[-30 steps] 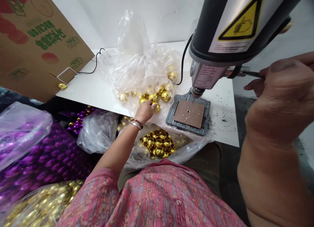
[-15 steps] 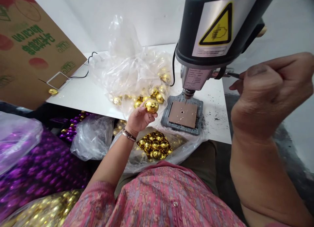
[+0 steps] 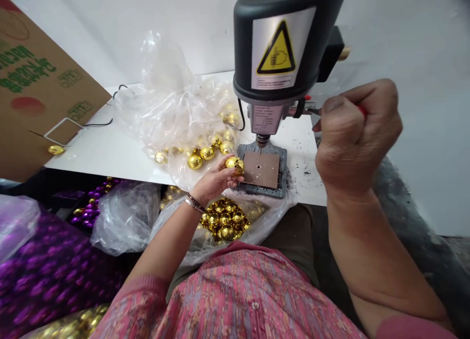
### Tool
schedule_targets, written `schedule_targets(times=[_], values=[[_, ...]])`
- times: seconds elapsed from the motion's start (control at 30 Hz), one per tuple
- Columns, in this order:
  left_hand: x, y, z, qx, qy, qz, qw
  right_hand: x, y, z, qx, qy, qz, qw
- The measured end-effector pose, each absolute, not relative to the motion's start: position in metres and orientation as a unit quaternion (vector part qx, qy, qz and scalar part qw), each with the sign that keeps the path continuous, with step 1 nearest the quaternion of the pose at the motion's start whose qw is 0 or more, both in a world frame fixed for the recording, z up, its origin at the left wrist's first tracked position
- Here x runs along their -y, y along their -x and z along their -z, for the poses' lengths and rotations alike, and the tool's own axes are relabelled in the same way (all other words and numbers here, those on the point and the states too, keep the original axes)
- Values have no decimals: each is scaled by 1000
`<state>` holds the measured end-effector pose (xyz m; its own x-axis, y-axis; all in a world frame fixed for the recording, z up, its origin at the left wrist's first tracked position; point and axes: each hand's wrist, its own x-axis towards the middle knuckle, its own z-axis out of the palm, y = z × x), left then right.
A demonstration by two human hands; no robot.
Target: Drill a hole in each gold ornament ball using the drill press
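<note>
The gold disco ball (image 3: 233, 164), glossy and mirror-tiled, is clamped in the fingers of the left hand (image 3: 213, 183); the drill-press lever (image 3: 313, 111) is gripped by the right hand (image 3: 358, 133).

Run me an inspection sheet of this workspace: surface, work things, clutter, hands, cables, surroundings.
Surface: white table; dark specks right of the grey base.
Work things: drill above a brown board with a hole; loose gold balls left of it.
Clutter: crumpled clear plastic bag on the table.
Hands: left hand holds one gold ball by the board's left edge; right hand grips the drill's lever.
Cables: black cable beside the drill; another near the cardboard box.
Surroundings: white wall behind; purple balls lower left; bagged gold balls at the lap.
</note>
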<state>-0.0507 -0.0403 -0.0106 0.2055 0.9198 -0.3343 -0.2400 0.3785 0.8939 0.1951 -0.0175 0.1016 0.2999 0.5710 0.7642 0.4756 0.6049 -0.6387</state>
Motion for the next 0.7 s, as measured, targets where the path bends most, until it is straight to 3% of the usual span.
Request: schedule_targets(times=[0.27, 0.5, 0.7], values=[[14, 14, 6, -525, -535, -348, 563, 24, -192, -108, 615, 444, -50, 650], [7, 2, 9, -568, -533, -343, 525, 16, -193, -124, 601, 411, -106, 677], [1, -5, 2, -575, -536, -330, 523, -4, -191, -176, 575, 578, -138, 562]])
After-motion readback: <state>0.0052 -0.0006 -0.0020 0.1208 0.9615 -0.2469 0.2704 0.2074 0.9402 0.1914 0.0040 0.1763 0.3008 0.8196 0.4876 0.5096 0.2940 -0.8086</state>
